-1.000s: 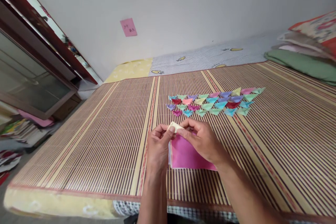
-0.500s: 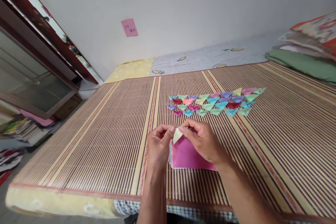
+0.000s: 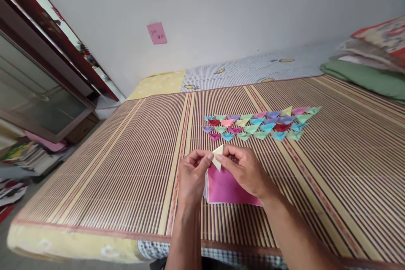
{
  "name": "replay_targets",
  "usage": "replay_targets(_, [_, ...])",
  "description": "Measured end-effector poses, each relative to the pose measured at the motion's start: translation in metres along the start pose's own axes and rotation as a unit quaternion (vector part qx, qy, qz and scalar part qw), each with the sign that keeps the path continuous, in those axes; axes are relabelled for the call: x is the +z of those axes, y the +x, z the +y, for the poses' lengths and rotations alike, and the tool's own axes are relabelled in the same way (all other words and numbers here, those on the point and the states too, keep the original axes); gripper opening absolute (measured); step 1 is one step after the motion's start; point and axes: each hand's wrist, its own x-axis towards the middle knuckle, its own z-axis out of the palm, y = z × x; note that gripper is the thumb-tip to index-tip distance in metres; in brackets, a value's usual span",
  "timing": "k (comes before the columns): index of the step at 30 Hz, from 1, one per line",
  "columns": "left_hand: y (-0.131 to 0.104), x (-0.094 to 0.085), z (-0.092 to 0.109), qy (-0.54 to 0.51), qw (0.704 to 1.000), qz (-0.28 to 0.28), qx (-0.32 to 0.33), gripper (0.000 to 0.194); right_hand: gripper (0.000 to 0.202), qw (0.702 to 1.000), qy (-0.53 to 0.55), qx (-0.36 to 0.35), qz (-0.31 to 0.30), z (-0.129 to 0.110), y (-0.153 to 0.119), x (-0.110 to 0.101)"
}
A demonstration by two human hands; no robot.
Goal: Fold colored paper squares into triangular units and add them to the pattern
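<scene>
Shows pale yellow folded paper (image 3: 218, 151), pointed above and below, creases perhaps partly covered. Has rows of folded triangles (image 3: 251, 128) near on the far side, striped mat (image 3: 104, 168) spreading wide leftward, near edge well apart. Sits pinched between thumb and fingers of left hand (image 3: 192, 176) and right hand (image 3: 245, 169), over pink paper stack (image 3: 232, 189).

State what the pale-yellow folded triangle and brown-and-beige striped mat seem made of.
Pale-yellow folded triangle: probably thin matte paper, given its crisp edges. Brown-and-beige striped mat: perhaps bamboo or wood, faintly glossy, given its narrow parallel slats.
</scene>
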Motion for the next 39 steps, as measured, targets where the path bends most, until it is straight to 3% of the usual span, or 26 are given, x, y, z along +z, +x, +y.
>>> replay_targets(2, [0.000, 0.000, 0.000, -0.006, 1.000, 0.002, -0.002, 0.020, 0.033, 1.000, 0.003, 0.005, -0.011, 0.000, 0.000, -0.001])
replay_targets(6, [0.001, 0.001, -0.005, -0.060, 0.997, 0.056, 0.010, 0.021, 0.027, 0.998, 0.013, 0.012, -0.062, -0.001, 0.000, 0.004])
replay_targets(9, [0.002, 0.003, -0.007, -0.102, 0.992, 0.069, -0.001, 0.025, 0.028, 0.998, 0.008, 0.004, -0.062, -0.002, -0.002, 0.008])
replay_targets(18, [0.007, 0.000, 0.001, -0.204, 0.975, -0.006, -0.088, 0.035, 0.023, 0.996, 0.046, 0.001, -0.071, -0.008, -0.001, 0.002])
replay_targets(24, [0.007, -0.002, 0.000, -0.201, 0.975, -0.031, -0.094, 0.033, 0.013, 0.998, 0.064, 0.021, -0.014, -0.007, 0.000, -0.001])
replay_targets(39, [0.006, -0.001, 0.000, -0.221, 0.968, -0.053, -0.108, 0.030, 0.010, 0.989, 0.141, 0.022, -0.028, -0.005, -0.001, 0.001])
